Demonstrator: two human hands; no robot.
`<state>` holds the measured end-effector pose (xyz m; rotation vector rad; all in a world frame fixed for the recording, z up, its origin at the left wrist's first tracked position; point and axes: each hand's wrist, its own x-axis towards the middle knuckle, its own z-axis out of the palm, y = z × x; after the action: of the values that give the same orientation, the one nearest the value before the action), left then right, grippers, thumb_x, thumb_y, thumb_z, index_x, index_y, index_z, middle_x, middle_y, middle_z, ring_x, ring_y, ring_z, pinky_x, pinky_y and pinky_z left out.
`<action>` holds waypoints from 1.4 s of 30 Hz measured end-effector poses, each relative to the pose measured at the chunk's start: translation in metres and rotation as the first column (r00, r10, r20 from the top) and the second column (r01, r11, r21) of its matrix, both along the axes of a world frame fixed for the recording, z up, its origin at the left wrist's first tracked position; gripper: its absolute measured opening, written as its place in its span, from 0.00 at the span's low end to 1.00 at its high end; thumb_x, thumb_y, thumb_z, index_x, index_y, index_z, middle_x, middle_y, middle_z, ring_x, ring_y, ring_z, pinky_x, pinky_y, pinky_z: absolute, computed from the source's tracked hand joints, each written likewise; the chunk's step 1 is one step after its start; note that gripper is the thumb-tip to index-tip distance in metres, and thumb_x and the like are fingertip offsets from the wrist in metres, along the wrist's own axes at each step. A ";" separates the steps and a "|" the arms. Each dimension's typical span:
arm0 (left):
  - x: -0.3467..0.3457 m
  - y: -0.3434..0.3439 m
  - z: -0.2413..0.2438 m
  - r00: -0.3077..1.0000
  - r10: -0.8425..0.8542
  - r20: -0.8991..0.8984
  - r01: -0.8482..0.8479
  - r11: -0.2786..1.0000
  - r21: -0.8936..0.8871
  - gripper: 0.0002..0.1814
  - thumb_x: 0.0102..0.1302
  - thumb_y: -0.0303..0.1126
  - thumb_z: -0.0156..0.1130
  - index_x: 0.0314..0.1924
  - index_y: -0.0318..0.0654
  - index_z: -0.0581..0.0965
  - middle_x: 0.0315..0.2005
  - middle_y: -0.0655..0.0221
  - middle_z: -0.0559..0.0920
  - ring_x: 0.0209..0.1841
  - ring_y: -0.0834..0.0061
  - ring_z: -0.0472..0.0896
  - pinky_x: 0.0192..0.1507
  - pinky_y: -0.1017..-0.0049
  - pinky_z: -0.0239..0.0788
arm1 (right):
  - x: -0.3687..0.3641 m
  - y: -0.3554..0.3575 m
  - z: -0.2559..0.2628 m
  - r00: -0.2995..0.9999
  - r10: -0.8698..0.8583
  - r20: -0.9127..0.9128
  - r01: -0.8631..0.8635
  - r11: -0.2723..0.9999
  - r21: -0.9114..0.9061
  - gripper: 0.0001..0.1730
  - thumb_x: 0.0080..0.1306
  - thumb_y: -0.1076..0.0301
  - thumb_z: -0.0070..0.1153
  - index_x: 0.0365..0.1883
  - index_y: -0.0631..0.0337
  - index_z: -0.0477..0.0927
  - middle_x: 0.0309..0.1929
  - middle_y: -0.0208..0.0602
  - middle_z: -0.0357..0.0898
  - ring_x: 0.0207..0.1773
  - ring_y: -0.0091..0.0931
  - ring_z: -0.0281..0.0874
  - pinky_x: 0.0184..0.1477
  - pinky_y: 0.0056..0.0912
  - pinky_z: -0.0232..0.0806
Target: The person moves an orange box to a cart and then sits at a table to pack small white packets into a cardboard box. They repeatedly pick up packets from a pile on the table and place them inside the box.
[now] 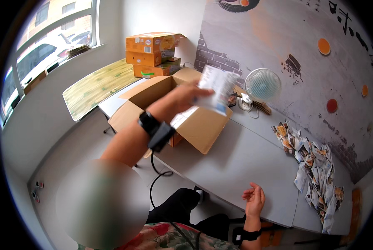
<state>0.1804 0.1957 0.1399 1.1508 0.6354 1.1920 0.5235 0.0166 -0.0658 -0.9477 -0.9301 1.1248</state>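
Note:
My left hand [189,95] grips a white plastic packet [216,90], slightly blurred, above the open cardboard box [202,128]. The box's flaps are spread outward, and my forearm crosses over it, hiding most of the inside. Something white shows in the opening below my hand. Over the table's front edge, my right hand [254,200] is held palm up with fingers loosely curled and nothing in it. To its right, a long heap of printed packets [314,168] lies on the grey table [236,153].
A white desk fan [263,85] stands by the wall, with flattened cardboard [263,107] beside it. Orange cartons [152,47] are stacked behind the box. A wood-patterned table [102,87] is at the left. From my left wrist device [160,134] hangs a black cable [152,187].

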 end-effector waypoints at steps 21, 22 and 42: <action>-0.079 0.158 -0.118 0.589 0.059 -0.806 -0.300 0.942 -0.150 0.20 0.56 0.30 0.67 0.49 0.36 0.76 0.42 0.64 0.82 0.44 0.67 0.80 0.44 0.65 0.73 | -0.003 0.000 0.000 0.986 -0.008 0.164 0.006 1.000 0.011 0.22 0.75 0.57 0.37 0.46 0.69 0.74 0.28 0.39 0.79 0.27 0.23 0.75 0.31 0.23 0.66; -0.075 0.158 -0.121 0.626 0.060 -0.777 -0.291 0.943 -0.162 0.19 0.56 0.30 0.67 0.48 0.35 0.77 0.41 0.64 0.82 0.43 0.66 0.81 0.43 0.65 0.73 | -0.003 0.000 0.000 0.987 -0.006 0.163 0.004 1.000 0.015 0.22 0.75 0.57 0.37 0.45 0.69 0.74 0.28 0.40 0.79 0.27 0.23 0.75 0.31 0.23 0.66; -0.162 0.198 -0.163 0.187 0.515 -0.836 -0.111 0.857 0.503 0.23 0.49 0.45 0.69 0.38 0.34 0.80 0.36 0.58 0.82 0.41 0.65 0.80 0.42 0.66 0.70 | -0.016 0.005 0.004 0.984 0.143 0.111 -0.142 0.990 -0.011 0.18 0.74 0.61 0.40 0.46 0.66 0.76 0.30 0.34 0.78 0.31 0.20 0.75 0.35 0.22 0.67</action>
<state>0.0182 0.3935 -0.0232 2.1696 1.7783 0.7810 0.5070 0.0212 -0.0620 -0.9665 -1.1015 1.2033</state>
